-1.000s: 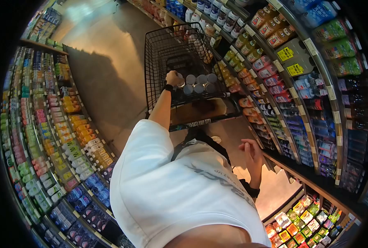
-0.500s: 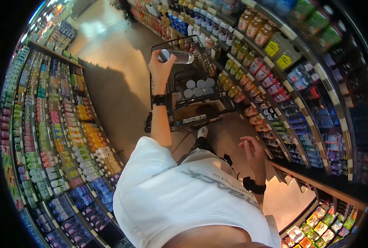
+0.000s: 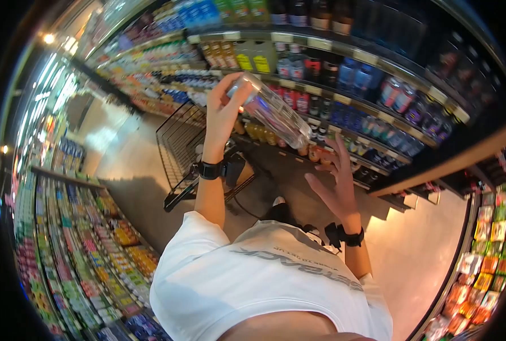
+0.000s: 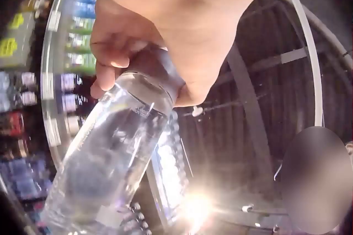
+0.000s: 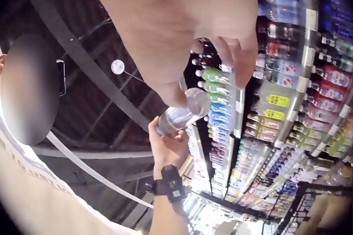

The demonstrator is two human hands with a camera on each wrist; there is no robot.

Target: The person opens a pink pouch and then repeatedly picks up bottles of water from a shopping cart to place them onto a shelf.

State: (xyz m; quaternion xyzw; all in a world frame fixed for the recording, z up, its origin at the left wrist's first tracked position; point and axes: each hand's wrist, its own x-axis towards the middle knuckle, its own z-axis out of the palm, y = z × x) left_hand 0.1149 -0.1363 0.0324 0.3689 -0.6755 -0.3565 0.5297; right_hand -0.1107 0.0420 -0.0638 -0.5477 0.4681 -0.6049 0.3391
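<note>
Nearby, stocked shelves (image 3: 366,57), wire cart (image 3: 182,139), left hand (image 3: 221,116) gripping bottle (image 3: 278,116).

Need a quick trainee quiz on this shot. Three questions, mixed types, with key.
1. Which hand grips the clear bottle?
2. Where is it gripped? A) by its base B) by its cap end C) around its middle
3. True or false: the right hand is clenched in a fist.

Key:
1. The left hand.
2. B.
3. False; its thumb stands apart from its fingers.
</note>
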